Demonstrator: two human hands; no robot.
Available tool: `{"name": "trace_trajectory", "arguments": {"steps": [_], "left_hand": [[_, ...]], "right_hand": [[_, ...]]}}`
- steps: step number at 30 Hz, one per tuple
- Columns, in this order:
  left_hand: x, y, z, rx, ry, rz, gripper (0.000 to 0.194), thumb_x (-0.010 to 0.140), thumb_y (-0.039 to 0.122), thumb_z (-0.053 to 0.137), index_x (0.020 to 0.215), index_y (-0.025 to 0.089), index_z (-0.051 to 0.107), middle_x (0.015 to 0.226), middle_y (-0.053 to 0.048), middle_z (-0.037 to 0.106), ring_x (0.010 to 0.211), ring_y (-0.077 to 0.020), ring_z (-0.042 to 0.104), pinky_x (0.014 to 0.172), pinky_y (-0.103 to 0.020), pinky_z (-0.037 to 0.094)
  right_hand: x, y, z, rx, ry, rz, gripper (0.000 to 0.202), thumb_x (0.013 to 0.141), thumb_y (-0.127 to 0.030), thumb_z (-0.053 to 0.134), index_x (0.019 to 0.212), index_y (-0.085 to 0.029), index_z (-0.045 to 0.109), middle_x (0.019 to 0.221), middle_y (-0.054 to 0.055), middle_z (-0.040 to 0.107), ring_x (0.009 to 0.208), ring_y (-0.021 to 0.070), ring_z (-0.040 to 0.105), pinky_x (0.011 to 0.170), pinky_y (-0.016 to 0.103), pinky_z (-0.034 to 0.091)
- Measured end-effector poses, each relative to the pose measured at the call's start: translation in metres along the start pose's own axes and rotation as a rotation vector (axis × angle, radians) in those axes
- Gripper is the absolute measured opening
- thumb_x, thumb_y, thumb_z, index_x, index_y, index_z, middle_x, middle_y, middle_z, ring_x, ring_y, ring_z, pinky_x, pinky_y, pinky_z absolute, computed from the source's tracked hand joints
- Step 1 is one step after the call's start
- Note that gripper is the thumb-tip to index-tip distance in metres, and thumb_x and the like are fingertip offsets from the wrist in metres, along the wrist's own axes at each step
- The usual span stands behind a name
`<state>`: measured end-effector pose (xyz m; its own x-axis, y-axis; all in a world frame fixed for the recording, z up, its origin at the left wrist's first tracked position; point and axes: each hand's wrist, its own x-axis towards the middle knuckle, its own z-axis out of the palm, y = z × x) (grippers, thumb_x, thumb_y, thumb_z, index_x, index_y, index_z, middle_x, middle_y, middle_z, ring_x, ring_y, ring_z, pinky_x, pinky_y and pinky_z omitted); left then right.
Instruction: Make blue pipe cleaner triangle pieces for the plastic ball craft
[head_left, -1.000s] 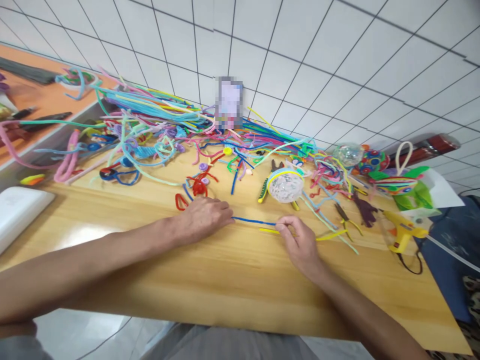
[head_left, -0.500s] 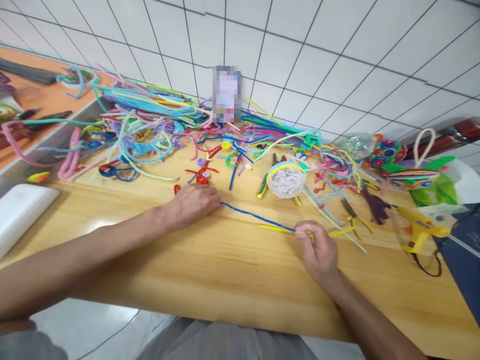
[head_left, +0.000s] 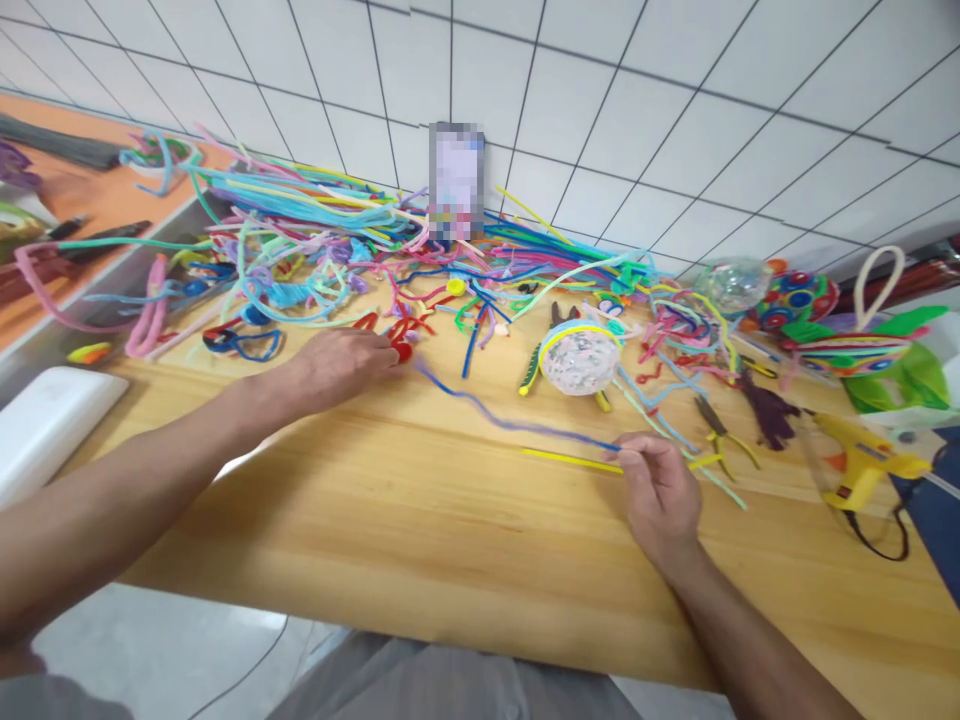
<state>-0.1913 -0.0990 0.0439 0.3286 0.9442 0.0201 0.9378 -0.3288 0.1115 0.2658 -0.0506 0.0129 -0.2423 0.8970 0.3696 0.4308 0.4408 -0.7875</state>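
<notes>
My right hand [head_left: 660, 490] pinches one end of a blue pipe cleaner [head_left: 502, 420] between thumb and fingers. Its wavy length runs left, blurred, and its far end lies loose. Below it a yellow pipe cleaner [head_left: 570, 460] lies on the table, passing behind my right hand. My left hand [head_left: 345, 365] is closed at a red pipe-cleaner piece [head_left: 403, 350], its fingertips on the piece and partly hidden. A clear half-ball with a yellow and blue rim [head_left: 580, 362] sits between my hands, farther back, on green-and-yellow-handled pliers [head_left: 529, 372].
Heaped pipe cleaners [head_left: 307, 200] line the wall, with a phone [head_left: 456, 180] standing among them. To the right lie a second pair of pliers [head_left: 720, 435], a dark glove [head_left: 765, 410] and a yellow glue gun [head_left: 862, 460]. A white box-like object [head_left: 60, 430] is at the left.
My left hand has let go of the blue pipe cleaner and moved left and back to the red piece. The blue pipe cleaner has gone from taut to wavy. My right hand has shifted slightly right.
</notes>
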Motion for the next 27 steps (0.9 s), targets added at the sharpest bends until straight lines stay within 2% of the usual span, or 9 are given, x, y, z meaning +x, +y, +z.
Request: {"name": "trace_trajectory", "arguments": {"steps": [4,7,10,14,18,22,24,27], "left_hand": [[-0.004,-0.003,-0.006,0.041,0.012,-0.024,0.036,0.108,0.037,0.045,0.101,0.020,0.076,0.088,-0.009,0.072,0.078,-0.0197,0.065,0.066,-0.028,0.041],[-0.003,0.009,-0.014,0.025,0.128,-0.070,0.039,0.109,0.041,0.044,0.107,0.020,0.078,0.094,-0.009,0.073,0.080,-0.0204,0.067,0.066,-0.028,0.043],[0.003,0.032,-0.023,-0.117,0.249,-0.040,0.040,0.108,0.045,0.048,0.101,0.017,0.076,0.096,-0.009,0.073,0.087,-0.0208,0.069,0.074,-0.029,0.048],[0.019,0.076,-0.031,-0.377,0.257,0.078,0.037,0.109,0.043,0.050,0.099,0.016,0.074,0.094,-0.008,0.073,0.090,-0.0184,0.069,0.083,-0.029,0.051],[0.032,0.125,-0.029,-0.498,0.098,0.136,0.036,0.108,0.046,0.052,0.115,0.016,0.071,0.109,-0.009,0.074,0.097,-0.0188,0.072,0.086,-0.029,0.053],[0.046,0.164,-0.014,-0.507,-0.169,0.171,0.043,0.102,0.051,0.060,0.128,0.016,0.064,0.119,-0.011,0.074,0.103,-0.0253,0.073,0.084,-0.033,0.054],[0.054,0.177,-0.005,-0.573,-0.252,0.181,0.041,0.100,0.050,0.063,0.122,0.017,0.065,0.113,-0.010,0.075,0.099,-0.0246,0.073,0.078,-0.031,0.052],[0.066,0.187,0.006,-0.774,-0.334,0.215,0.024,0.099,0.042,0.065,0.101,0.018,0.067,0.088,-0.002,0.073,0.078,-0.0173,0.067,0.066,-0.025,0.043]], "right_hand": [[0.008,-0.002,-0.002,0.085,0.092,0.066,0.029,0.097,-0.052,0.067,0.093,-0.023,0.065,0.081,0.001,0.072,0.071,0.0195,0.072,0.071,0.035,0.056],[0.013,-0.003,-0.004,0.125,0.093,0.088,0.032,0.095,-0.055,0.069,0.092,-0.023,0.065,0.079,0.000,0.071,0.070,0.0195,0.073,0.071,0.035,0.057],[0.012,-0.002,-0.004,0.112,0.035,0.075,0.029,0.097,-0.052,0.068,0.093,-0.023,0.066,0.081,0.001,0.072,0.072,0.0191,0.073,0.072,0.034,0.057],[0.006,-0.002,-0.001,0.044,-0.049,0.036,0.025,0.099,-0.048,0.065,0.094,-0.023,0.067,0.084,0.002,0.074,0.077,0.0192,0.071,0.077,0.035,0.057],[0.003,-0.004,0.001,0.023,-0.091,0.029,0.024,0.100,-0.047,0.064,0.094,-0.024,0.067,0.085,0.002,0.074,0.077,0.0197,0.071,0.076,0.035,0.057],[0.002,-0.010,0.001,0.057,-0.084,0.011,0.022,0.100,-0.045,0.064,0.092,-0.024,0.067,0.081,0.001,0.074,0.074,0.0189,0.070,0.074,0.034,0.057],[0.001,-0.013,0.001,0.094,-0.048,0.010,0.022,0.100,-0.044,0.065,0.092,-0.024,0.067,0.081,0.001,0.073,0.074,0.0187,0.070,0.074,0.034,0.057],[0.003,-0.016,0.000,0.175,0.023,0.023,0.025,0.098,-0.047,0.067,0.092,-0.024,0.066,0.080,0.001,0.072,0.070,0.0181,0.070,0.071,0.034,0.058]]}}
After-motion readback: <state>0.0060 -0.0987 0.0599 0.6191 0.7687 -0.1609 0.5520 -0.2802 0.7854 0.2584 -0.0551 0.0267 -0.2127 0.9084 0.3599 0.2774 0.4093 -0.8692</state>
